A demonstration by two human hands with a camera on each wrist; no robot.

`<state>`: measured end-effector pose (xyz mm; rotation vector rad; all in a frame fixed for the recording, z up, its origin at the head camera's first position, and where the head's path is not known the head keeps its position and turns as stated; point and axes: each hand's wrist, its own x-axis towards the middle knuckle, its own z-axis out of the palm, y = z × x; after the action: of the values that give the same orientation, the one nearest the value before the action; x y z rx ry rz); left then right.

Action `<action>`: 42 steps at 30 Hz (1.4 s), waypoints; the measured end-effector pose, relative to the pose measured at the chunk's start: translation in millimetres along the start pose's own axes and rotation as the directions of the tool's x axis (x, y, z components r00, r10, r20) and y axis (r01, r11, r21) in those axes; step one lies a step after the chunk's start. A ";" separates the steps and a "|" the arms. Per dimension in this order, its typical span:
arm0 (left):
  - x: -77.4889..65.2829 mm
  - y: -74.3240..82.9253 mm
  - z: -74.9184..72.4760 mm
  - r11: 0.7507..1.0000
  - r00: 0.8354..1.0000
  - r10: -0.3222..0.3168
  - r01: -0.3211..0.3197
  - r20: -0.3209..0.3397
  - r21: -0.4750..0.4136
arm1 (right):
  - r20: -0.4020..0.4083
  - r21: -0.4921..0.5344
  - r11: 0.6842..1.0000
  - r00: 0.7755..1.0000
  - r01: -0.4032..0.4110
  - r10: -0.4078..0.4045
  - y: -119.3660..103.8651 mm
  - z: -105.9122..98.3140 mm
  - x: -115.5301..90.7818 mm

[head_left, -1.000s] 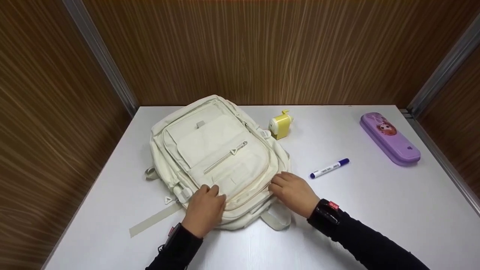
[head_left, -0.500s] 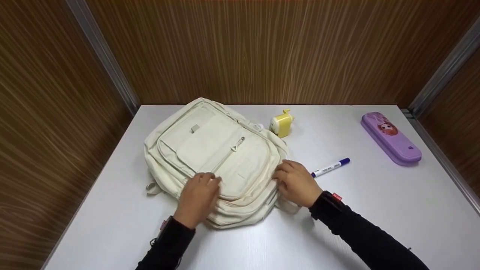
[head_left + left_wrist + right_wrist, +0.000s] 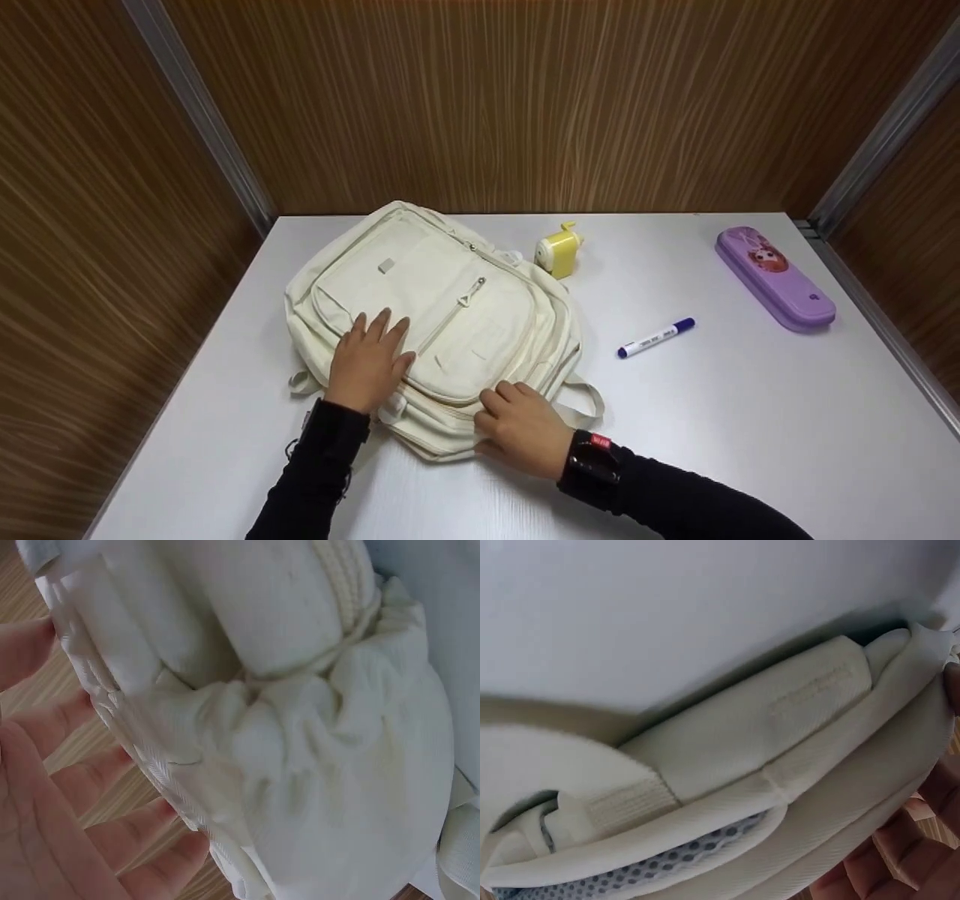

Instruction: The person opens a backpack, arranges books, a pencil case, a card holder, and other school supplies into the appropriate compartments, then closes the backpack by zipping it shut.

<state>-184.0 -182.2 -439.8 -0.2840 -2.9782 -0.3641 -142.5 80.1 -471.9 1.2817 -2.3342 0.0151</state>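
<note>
A cream backpack lies on the white table, its front pocket facing up and its body slanted. My left hand rests on the left side of the front, fingers spread and straight. In the left wrist view those fingers lie along the bag's edge beside a gathered side pocket. At the near bottom edge, my right hand grips the bag with curled fingers. The right wrist view has that hand at the bag's lower edge, near a padded strap with grey mesh.
A yellow pencil sharpener stands just behind the bag's right side. Right of the bag lies a marker with a blue cap. A purple pencil case lies at the far right. Wood-grain panels enclose the table's back and sides.
The backpack has turned and shifted slightly left. My left hand has let go of the bottom edge and spread onto the front; my right hand has moved left and nearer along the edge.
</note>
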 end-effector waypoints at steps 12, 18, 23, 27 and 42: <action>-15.4 9.0 7.4 0.997 0.998 -0.003 0.008 -0.069 0.073 | -0.034 0.102 0.995 0.999 -0.004 0.008 23.3 5.2 -14.3; -28.7 13.0 7.3 0.997 0.998 -0.004 0.009 -0.056 0.075 | -0.017 0.191 0.980 0.999 -0.047 0.051 43.1 7.1 -27.0; -36.2 16.5 6.9 0.997 0.999 0.000 0.004 -0.046 0.076 | 0.029 0.253 0.957 0.990 -0.142 0.139 60.5 7.5 -32.7; -37.2 19.6 7.9 0.997 0.999 0.013 -0.009 -0.047 0.080 | 0.086 0.318 0.917 0.971 -0.241 0.225 69.8 4.0 -33.4; -39.2 18.4 9.1 0.999 0.999 0.012 -0.011 -0.045 0.032 | -0.016 0.204 0.976 0.997 0.072 -0.070 -22.3 -10.8 23.2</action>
<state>-143.0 -169.1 -450.2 -0.2855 -2.9334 -0.3169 -130.9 51.7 -457.6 1.4588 -2.3262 0.2433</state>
